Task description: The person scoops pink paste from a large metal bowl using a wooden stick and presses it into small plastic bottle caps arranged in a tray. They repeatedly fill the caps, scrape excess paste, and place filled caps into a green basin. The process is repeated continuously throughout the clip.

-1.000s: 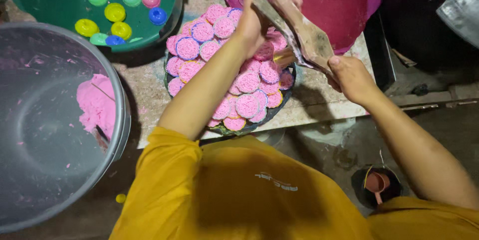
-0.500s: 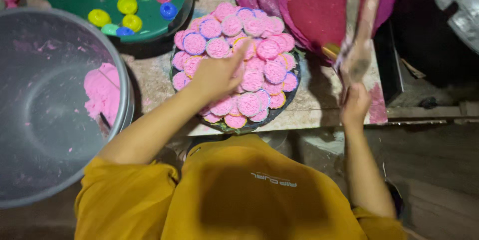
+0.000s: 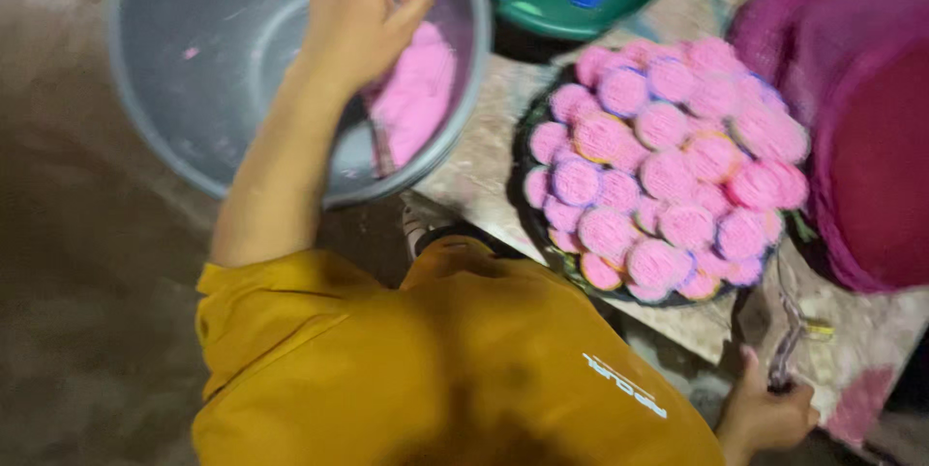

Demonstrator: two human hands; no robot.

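Over the large grey plastic basin (image 3: 223, 89), left hand (image 3: 363, 11) pinches something small above pink dough (image 3: 416, 98); right of the basin, right hand (image 3: 769, 413) grips a thin tool (image 3: 789, 345).

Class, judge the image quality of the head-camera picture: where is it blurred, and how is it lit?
Head view: motion blur smears the pink cakes and magenta lids; the left hand over the grey basin is soft; the floor lies dark, lighting dim and warm.

The left hand (image 3: 363, 16) reaches into the grey bucket (image 3: 213, 89) above pink dough (image 3: 416, 98). The right hand (image 3: 769, 418) holds a thin tool (image 3: 789, 340) at the desk (image 3: 484, 166) edge beside a tray of pink cakes (image 3: 668, 166).
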